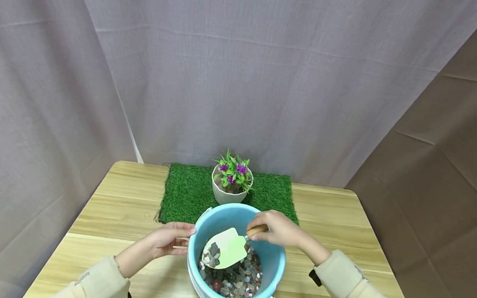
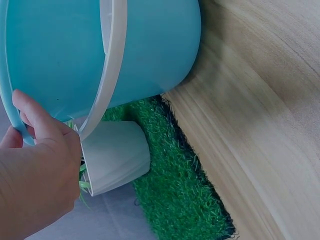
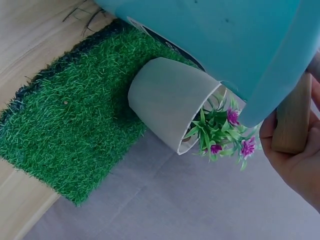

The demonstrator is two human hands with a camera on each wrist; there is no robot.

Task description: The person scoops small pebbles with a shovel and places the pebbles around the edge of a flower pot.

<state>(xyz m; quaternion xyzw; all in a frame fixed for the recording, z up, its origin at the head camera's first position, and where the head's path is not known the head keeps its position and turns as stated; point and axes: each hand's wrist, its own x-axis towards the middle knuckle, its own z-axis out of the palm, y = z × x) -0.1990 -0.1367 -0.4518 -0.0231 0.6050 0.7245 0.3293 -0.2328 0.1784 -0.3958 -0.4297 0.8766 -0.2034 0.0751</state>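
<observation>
A light blue bucket (image 1: pixel 282 268) with a white handle (image 2: pixel 114 65) stands at the front middle of the table, with a layer of small mixed pebbles (image 1: pixel 251 277) in its bottom. My left hand (image 1: pixel 165 239) grips the bucket's left rim between thumb and fingers. In my right hand (image 1: pixel 278 229) is the wooden grip of a small pale green trowel (image 1: pixel 234 253). The trowel's blade slants down to the left inside the bucket, over the pebbles. Several grey and white stones (image 1: pixel 214 250) lie on the blade near its tip.
Behind the bucket, a white flowerpot (image 1: pixel 229 197) with green leaves and purple flowers stands on a green artificial grass mat (image 1: pixel 187 189). The mat lies along the back of the wooden table (image 1: pixel 128 201). Grey curtains (image 1: pixel 242 85) hang behind and at the sides.
</observation>
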